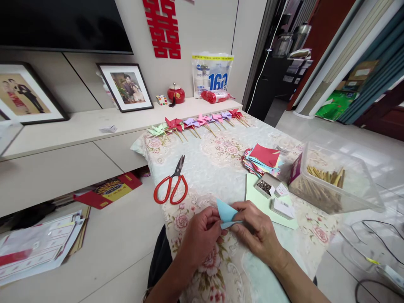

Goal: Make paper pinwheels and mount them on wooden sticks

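Note:
My left hand (pixel 200 235) and my right hand (pixel 257 231) both pinch a folded light blue paper square (pixel 226 212) just above the floral tablecloth (pixel 217 164). The paper is creased into a triangle shape between my fingers. Red-handled scissors (pixel 172 185) lie shut on the cloth to the upper left of my hands. A stack of coloured paper squares (pixel 263 162) lies to the upper right. A row of several finished paper pinwheels (pixel 195 123) lines the far edge of the table.
A clear plastic box (pixel 334 181) with wooden sticks stands at the right. A small open box of pins (pixel 265 188) and white boxes rest on a green sheet (pixel 257 198). A low cabinet (pixel 78 139) holds framed photos; papers lie on the floor at left.

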The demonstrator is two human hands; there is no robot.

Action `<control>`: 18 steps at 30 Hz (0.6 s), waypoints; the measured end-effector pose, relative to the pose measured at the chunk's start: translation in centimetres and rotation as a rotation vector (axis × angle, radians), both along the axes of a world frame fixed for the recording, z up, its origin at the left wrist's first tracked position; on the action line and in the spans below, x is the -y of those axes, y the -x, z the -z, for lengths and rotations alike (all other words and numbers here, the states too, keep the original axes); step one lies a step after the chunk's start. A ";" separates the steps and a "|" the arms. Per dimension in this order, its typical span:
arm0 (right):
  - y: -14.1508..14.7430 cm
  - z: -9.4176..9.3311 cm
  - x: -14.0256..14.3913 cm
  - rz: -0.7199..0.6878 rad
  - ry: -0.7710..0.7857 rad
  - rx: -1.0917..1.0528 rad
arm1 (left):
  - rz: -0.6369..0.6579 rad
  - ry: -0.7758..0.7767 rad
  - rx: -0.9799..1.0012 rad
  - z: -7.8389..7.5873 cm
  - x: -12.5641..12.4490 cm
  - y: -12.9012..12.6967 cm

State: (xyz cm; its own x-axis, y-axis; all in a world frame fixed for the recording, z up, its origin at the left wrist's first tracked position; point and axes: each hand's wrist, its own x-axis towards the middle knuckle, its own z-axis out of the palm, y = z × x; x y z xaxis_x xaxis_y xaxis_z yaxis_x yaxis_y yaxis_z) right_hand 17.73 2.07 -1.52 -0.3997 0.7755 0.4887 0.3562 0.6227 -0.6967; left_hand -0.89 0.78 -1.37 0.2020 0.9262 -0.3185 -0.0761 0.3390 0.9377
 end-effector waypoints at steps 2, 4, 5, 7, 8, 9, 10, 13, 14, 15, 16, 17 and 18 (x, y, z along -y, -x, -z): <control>0.0 0.1 0.1 0.012 0.042 -0.019 | 0.010 -0.015 -0.007 0.1 0.1 0.0; 0.0 0.2 0.1 0.049 0.072 -0.025 | 0.021 -0.022 -0.014 0.3 0.2 0.0; 0.0 0.3 0.2 0.065 0.085 -0.024 | 0.026 -0.024 -0.020 0.4 0.2 0.0; 0.0 0.4 0.2 0.086 0.107 -0.013 | 0.040 -0.027 -0.023 0.5 0.3 0.0; -0.1 0.5 0.2 0.093 0.115 -0.004 | 0.045 -0.028 -0.022 0.5 0.4 0.0; -0.1 0.6 0.2 0.099 0.119 0.005 | 0.049 -0.029 -0.020 0.5 0.4 0.0; -0.1 0.6 0.2 0.103 0.119 0.011 | 0.053 -0.030 -0.014 0.5 0.4 0.0; 0.0 0.7 0.2 0.106 0.111 0.015 | 0.021 -0.061 0.006 0.4 0.5 -0.1; 0.0 0.7 0.2 0.102 0.110 0.015 | -0.003 -0.071 0.010 0.3 0.6 -0.1; 0.0 0.7 0.2 0.098 0.109 0.016 | -0.029 -0.079 0.011 0.3 0.6 -0.2; 0.0 0.6 0.2 0.094 0.107 0.017 | -0.057 -0.083 0.006 0.2 0.6 -0.3; 0.0 0.6 0.2 0.090 0.106 0.018 | -0.079 -0.084 -0.004 0.2 0.7 -0.5; 0.0 0.5 0.2 0.088 0.104 0.020 | -0.096 -0.084 -0.014 0.2 0.7 -0.6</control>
State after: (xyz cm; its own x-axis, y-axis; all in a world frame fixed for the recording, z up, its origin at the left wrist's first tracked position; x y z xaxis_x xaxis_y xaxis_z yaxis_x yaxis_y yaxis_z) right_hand 17.70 1.85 -2.03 -0.3370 0.8539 0.3967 0.4204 0.5134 -0.7481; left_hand -0.31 0.07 -1.57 0.1074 0.9645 -0.2413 -0.0908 0.2512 0.9637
